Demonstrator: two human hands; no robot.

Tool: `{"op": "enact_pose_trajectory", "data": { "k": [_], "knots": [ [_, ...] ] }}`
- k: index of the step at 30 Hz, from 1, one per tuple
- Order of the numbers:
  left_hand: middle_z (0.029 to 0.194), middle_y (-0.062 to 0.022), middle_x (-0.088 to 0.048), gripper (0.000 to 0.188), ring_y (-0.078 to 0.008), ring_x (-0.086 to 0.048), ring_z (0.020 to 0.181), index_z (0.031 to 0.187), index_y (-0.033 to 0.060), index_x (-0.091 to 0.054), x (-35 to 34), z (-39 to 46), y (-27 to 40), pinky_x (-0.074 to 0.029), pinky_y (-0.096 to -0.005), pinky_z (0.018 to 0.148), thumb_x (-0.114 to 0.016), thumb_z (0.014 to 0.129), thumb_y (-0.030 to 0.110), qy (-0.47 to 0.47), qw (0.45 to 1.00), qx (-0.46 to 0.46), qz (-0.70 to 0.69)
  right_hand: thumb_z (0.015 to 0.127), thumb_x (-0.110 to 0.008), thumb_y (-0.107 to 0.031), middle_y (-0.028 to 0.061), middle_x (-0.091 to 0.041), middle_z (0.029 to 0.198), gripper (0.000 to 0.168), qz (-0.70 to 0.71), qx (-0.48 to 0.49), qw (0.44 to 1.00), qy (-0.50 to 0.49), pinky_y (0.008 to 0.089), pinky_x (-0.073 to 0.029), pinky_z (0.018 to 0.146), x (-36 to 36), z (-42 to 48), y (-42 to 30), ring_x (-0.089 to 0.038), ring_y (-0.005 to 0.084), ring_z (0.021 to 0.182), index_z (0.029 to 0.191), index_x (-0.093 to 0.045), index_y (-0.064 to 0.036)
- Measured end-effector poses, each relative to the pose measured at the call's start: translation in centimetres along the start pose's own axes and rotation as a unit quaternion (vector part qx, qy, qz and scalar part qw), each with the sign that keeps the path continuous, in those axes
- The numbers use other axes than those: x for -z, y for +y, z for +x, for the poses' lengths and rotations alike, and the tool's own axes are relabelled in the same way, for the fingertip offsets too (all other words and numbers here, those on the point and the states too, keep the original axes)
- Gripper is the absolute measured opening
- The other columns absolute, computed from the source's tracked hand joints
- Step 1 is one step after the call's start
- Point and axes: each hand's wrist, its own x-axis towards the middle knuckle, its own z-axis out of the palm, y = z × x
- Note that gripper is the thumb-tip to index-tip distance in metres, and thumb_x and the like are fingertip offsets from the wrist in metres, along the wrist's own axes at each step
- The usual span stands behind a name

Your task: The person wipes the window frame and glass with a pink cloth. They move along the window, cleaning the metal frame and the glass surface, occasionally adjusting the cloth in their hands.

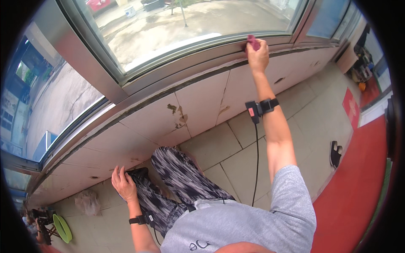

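My right hand reaches far out and grips a crumpled dark red cloth. The cloth is against the lower metal frame of a window, just below the glass pane. My left hand hangs low by my left leg, near the tiled wall. Its fingers are slightly spread, and nothing shows in them; the palm side is hidden. Each forearm wears a black strap with a small device, the right one trailing a black cable.
Grey floor tiles run along the stained wall. A clear plastic bag and a green basin are at lower left, with a person at the rim. Black shoes lie beside a red floor covering at right.
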Motion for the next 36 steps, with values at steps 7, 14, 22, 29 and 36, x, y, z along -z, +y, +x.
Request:
{"op": "enact_pose_trajectory", "data": {
  "k": [7,14,22,29,36],
  "knots": [
    [0.128,-0.0093,-0.055,0.030,-0.0308,-0.050,0.118,0.114,0.0074,-0.063,0.3,-0.8,-1.5,-0.037,-0.0427,0.101,-0.059,0.084,0.006,-0.017,0.999,0.023,0.018,0.082,-0.069,-0.031,0.0094,-0.059,0.105,0.032,0.026,0.051,0.997,-0.047,0.0439,-0.051,0.074,0.9,-0.6,-1.6,-0.064,0.0334,0.088,0.106,-0.055,-0.015],
    [0.128,-0.0098,-0.055,0.030,-0.0313,-0.049,0.118,0.113,0.0060,-0.062,0.4,-0.6,-2.1,-0.037,-0.0429,0.101,-0.059,0.084,0.005,-0.024,0.998,0.038,0.036,0.082,-0.069,-0.036,0.0107,-0.060,0.106,0.036,0.002,-0.023,0.999,-0.023,0.0440,-0.048,0.079,0.4,2.6,4.1,-0.061,0.0328,0.096,0.107,-0.056,-0.013],
    [0.130,-0.0093,-0.055,0.029,-0.0314,-0.049,0.119,0.114,0.0051,-0.061,0.0,-0.2,-2.8,-0.037,-0.0427,0.101,-0.058,0.085,0.006,-0.037,0.997,0.051,0.043,0.079,-0.071,-0.037,0.0120,-0.063,0.107,0.040,0.030,-0.162,0.986,-0.023,0.0431,-0.047,0.083,0.7,8.5,11.0,-0.061,0.0322,0.099,0.107,-0.058,-0.011],
    [0.130,-0.0095,-0.055,0.029,-0.0314,-0.049,0.119,0.115,0.0055,-0.061,0.0,0.0,-4.0,-0.037,-0.0427,0.101,-0.058,0.086,0.006,-0.037,0.995,0.061,0.068,0.083,-0.070,-0.032,0.0099,-0.061,0.107,0.034,0.015,0.036,0.999,-0.008,0.0392,-0.047,0.085,0.2,4.7,7.1,-0.060,0.0298,0.098,0.106,-0.057,-0.011],
    [0.130,-0.0105,-0.055,0.031,-0.0321,-0.049,0.119,0.117,0.0056,-0.060,-0.6,1.5,-3.4,-0.038,-0.0429,0.101,-0.057,0.087,0.005,-0.041,0.996,0.061,0.045,0.076,-0.073,-0.037,0.0141,-0.066,0.107,0.046,0.090,-0.237,0.967,0.036,0.0375,-0.046,0.086,0.0,16.0,20.2,-0.063,0.0299,0.098,0.108,-0.059,-0.007]
  ]
}}
